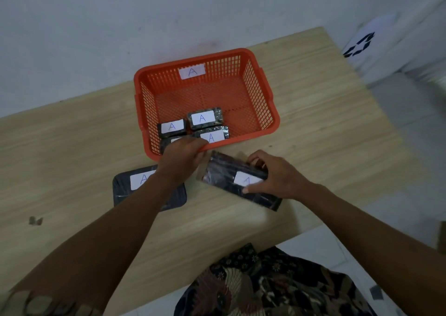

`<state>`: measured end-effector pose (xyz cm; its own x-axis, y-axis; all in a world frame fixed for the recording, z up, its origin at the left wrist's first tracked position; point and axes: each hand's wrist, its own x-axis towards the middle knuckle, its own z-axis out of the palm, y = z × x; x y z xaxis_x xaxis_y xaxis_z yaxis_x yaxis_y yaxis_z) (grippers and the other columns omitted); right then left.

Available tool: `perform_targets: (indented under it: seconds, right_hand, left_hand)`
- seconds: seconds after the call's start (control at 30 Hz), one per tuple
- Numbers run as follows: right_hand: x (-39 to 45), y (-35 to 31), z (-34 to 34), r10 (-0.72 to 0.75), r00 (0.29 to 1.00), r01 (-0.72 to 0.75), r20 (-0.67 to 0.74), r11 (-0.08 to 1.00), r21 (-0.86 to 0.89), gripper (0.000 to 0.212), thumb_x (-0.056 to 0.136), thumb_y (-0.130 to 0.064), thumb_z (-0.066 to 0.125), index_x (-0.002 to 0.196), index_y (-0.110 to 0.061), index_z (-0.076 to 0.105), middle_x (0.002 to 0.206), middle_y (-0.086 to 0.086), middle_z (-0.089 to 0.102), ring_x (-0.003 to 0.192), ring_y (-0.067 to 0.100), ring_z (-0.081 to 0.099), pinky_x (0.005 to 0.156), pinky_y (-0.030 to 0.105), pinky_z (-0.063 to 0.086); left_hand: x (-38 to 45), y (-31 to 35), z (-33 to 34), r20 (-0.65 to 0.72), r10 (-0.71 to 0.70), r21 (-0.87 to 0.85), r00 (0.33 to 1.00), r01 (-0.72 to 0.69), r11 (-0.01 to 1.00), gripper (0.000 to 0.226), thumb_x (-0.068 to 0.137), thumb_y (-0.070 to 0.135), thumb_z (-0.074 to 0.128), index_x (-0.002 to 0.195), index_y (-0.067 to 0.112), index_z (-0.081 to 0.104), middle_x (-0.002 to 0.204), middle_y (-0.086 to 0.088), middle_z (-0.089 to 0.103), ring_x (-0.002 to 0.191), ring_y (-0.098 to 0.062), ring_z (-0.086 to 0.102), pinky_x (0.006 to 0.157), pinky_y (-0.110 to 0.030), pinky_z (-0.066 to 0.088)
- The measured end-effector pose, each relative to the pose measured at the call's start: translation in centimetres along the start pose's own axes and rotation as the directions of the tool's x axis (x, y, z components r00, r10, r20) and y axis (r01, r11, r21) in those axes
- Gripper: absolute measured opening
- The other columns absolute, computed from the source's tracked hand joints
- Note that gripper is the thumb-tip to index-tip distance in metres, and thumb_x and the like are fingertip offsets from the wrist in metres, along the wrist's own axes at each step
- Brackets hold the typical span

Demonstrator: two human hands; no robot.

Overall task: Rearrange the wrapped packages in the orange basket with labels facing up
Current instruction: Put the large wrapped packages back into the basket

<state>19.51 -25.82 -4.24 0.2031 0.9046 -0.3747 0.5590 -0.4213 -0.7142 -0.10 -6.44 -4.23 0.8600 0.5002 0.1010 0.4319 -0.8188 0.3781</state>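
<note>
Orange basket [263, 98], frame centre: three small packages [202, 118] label-up, a fourth under the left hand [179, 157], grip unclear. Right hand [277, 177] pinches a long package [224, 173]; flat package [125, 190], lower left, remains outside.

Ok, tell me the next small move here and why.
Probably lift the long package in the right hand into the orange basket, label up. That hand already grips it on the table, and the basket's far half is bare. The left hand rests at the near rim over a small package.
</note>
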Motion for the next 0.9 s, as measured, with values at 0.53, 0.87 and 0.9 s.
perform_targets:
  seconds: [0.53,0.87,0.9]
  right_hand:
    - [10.2,-5.3,-5.8,0.246,0.731,-0.082,-0.637,0.958,0.275,0.040,0.082,-0.047,0.070,0.116,-0.032,0.057,0.087,-0.016,0.065,0.080,0.009,0.063,0.068,0.020,0.045]
    - [16.1,-5.3,-5.3,0.168,0.843,-0.179,-0.511,0.983,0.028,0.037,0.101,-0.024,0.048,0.138,-0.022,0.053,0.120,0.013,0.066,0.111,0.033,0.061,0.090,0.034,0.047]
    - [16.3,-5.1,-5.1,0.173,0.852,-0.182,-0.494,0.983,0.030,0.041,0.101,-0.022,0.046,0.142,-0.022,0.048,0.121,0.015,0.065,0.111,0.035,0.060,0.090,0.036,0.047]
  left_hand:
    - [0.9,0.1,0.2,0.067,-0.022,0.047,0.997,0.019,0.999,0.010,0.088,0.016,0.067,0.093,0.008,0.070,0.086,-0.015,0.069,0.075,-0.033,0.066,0.063,-0.037,0.053]
    - [0.8,0.0,0.7,0.082,-0.055,0.080,0.995,0.048,0.996,0.017,0.091,0.022,0.066,0.098,0.008,0.070,0.086,-0.014,0.071,0.076,-0.032,0.067,0.063,-0.040,0.056]
    - [0.8,0.0,0.7,0.084,-0.055,0.080,0.995,0.048,0.996,0.017,0.092,0.023,0.064,0.099,0.008,0.069,0.087,-0.014,0.071,0.077,-0.032,0.067,0.064,-0.040,0.056]
